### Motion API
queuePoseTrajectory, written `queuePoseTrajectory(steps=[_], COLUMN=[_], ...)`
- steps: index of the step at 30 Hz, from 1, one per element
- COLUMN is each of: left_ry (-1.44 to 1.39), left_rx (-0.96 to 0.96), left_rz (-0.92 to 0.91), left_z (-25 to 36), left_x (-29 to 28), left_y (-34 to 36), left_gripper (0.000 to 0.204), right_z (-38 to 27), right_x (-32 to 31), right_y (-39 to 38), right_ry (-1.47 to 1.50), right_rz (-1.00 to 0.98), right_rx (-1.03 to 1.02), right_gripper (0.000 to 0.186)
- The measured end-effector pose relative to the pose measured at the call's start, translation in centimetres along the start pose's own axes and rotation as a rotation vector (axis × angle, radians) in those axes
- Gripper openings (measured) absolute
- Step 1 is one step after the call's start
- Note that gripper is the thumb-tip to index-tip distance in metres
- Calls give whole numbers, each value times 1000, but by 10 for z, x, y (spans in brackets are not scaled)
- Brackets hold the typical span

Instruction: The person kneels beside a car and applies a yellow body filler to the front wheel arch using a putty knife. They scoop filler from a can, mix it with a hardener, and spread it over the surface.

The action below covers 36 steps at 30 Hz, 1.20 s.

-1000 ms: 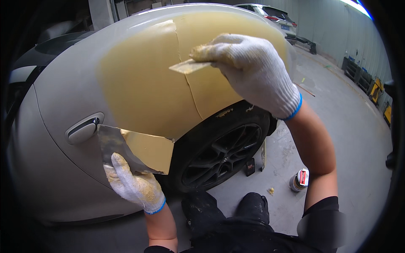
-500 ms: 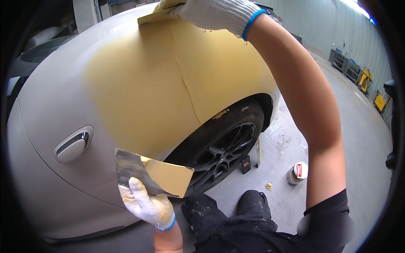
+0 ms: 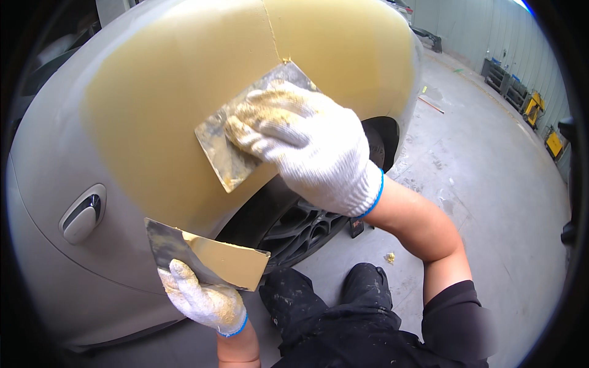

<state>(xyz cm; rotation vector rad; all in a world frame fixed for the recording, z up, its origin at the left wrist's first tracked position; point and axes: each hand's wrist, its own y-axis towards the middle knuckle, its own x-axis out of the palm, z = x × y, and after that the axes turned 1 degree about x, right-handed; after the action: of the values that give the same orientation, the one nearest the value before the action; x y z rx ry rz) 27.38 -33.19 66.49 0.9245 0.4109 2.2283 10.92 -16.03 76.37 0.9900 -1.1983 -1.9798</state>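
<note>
My right hand (image 3: 307, 141), in a white knit glove stained yellow, grips a flat putty spreader (image 3: 215, 144) against the car's rear fender (image 3: 153, 110). Smooth yellow filler covers much of that panel. A raised line of filler (image 3: 270, 30) runs down to the spreader's upper edge. Lower left, my gloved left hand (image 3: 205, 300) holds a grey putty board (image 3: 169, 245) by its left part, thumb on top. A thick layer of yellow putty (image 3: 227, 260) lies over the board's right half.
The car's wheel (image 3: 300, 233) stands below the panel, partly behind my right wrist. A door handle (image 3: 83, 218) sits on the left. Dropped putty (image 3: 390, 257) lies on the grey floor (image 3: 491, 214). Yellow equipment (image 3: 535, 107) stands by the far wall.
My right hand has come down from the top of the panel to its middle with the spreader. My left hand and the board have shifted slightly left.
</note>
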Motion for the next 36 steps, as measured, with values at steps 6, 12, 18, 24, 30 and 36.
queuePoseTrajectory(steps=[6, 12, 18, 24, 30, 36], left_ry=[6, 55, 14, -20, 333, 185], left_rx=[-35, -109, -143, -81, 42, -20], left_rz=[52, 124, 172, -66, 90, 78], left_z=[2, -6, -12, -21, 0, -1], left_x=[9, -3, 19, 48, 3, -10], left_y=[-6, -28, -33, -47, -28, -37], left_gripper=[51, 51, 43, 40, 56, 64], right_z=[-23, -15, -23, -53, 14, 89], right_x=[15, 38, -15, -70, -73, -31], right_y=[-79, -146, -131, -86, -29, 139], right_ry=[90, 230, 320, 1068, 912, 145], right_rz=[-87, -81, 0, -129, 147, 49], right_rx=[99, 163, 224, 632, 970, 71], right_gripper=[33, 37, 32, 42, 32, 23])
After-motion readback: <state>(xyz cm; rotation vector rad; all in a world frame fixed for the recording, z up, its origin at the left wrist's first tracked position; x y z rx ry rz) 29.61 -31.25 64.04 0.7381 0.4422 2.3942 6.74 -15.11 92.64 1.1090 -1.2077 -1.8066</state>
